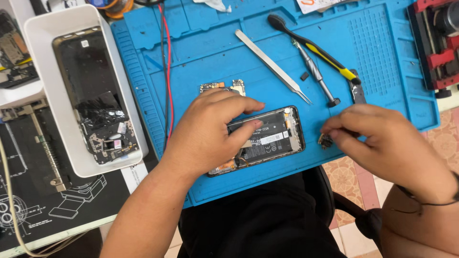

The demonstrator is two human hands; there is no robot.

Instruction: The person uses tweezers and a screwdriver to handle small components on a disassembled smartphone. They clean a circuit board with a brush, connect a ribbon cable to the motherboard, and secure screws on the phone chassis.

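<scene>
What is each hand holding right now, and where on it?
The left hand presses down on the opened phone, fingers across its battery. The right hand pinches a small component at its edge between the fingertips.

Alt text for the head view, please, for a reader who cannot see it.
A left hand presses on an opened phone on a blue mat, while the right hand pinches a small part beside it. Tweezers, a screwdriver and a brush lie above; a white tray at left holds another opened phone.

Left hand pressing opened phone; right hand pinching small part.
</scene>
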